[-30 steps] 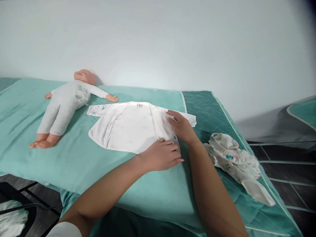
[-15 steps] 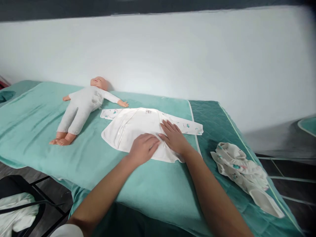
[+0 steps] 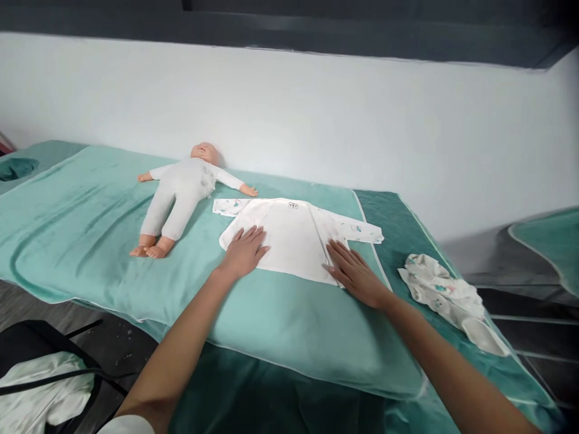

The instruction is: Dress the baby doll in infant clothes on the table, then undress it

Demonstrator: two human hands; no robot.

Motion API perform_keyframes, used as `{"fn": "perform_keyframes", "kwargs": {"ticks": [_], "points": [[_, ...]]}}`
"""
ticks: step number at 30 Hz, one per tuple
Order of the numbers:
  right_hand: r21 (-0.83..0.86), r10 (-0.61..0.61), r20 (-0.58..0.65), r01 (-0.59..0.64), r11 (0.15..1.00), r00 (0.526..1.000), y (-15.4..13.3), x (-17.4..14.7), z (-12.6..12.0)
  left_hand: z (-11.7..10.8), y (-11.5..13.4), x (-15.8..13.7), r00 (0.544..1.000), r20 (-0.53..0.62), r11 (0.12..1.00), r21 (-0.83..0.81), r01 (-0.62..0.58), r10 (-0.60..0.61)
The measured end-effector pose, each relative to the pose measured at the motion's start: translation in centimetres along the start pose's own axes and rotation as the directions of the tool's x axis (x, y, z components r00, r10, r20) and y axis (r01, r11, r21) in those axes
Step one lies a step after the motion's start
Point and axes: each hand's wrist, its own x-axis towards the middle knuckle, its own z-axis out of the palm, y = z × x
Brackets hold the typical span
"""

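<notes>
A white baby shirt [image 3: 292, 241] with small printed figures on its sleeves lies spread out flat, its neckline away from me. Flat on the shirt's left front rests my left hand [image 3: 245, 250], fingers stretched out. My right hand [image 3: 355, 271] lies on the right front near the lower hem, palm down with the fingers extended. Neither hand grips the cloth. Beyond the shirt to the left, a baby doll [image 3: 183, 190] in a white suit lies on its back, arms out to the sides.
A light green blanket [image 3: 104, 223] covers most of the bed, over a darker quilted cover [image 3: 384, 217]. Crumpled printed baby clothes [image 3: 446, 289] lie at the right. A white wall [image 3: 289, 120] runs behind. At lower left stands a black chair [image 3: 27, 337] with cloth on it.
My hands have moved apart from the shirt's middle, the left one to its left side and the right one to its right lower side. The front panels now lie smoother. The view has shifted.
</notes>
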Motion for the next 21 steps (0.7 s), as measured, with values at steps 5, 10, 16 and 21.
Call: {"fn": "perform_keyframes", "kwargs": {"ticks": [5,10,16,21], "points": [[-0.029,0.087,0.074,-0.085,0.996,0.993,-0.7,-2.4,0.0,-0.7,-0.9,-2.3,0.997,-0.006,0.993,-0.088,-0.078,0.077],[-0.054,0.127,-0.006,-0.127,0.99,0.992,-3.7,-2.1,-0.4,-1.6,-1.7,-5.6,0.988,-0.012,0.985,-0.072,-0.155,0.154],[0.021,0.004,-0.054,-0.002,1.0,0.999,-10.4,2.2,-1.4,-3.0,-2.6,-8.7,0.98,0.018,0.979,-0.066,-0.195,0.197],[0.199,-0.082,-0.065,0.093,0.976,0.995,-14.8,5.9,-1.2,-4.2,-3.9,-10.6,0.982,0.0,0.976,-0.111,-0.19,0.191]]}}
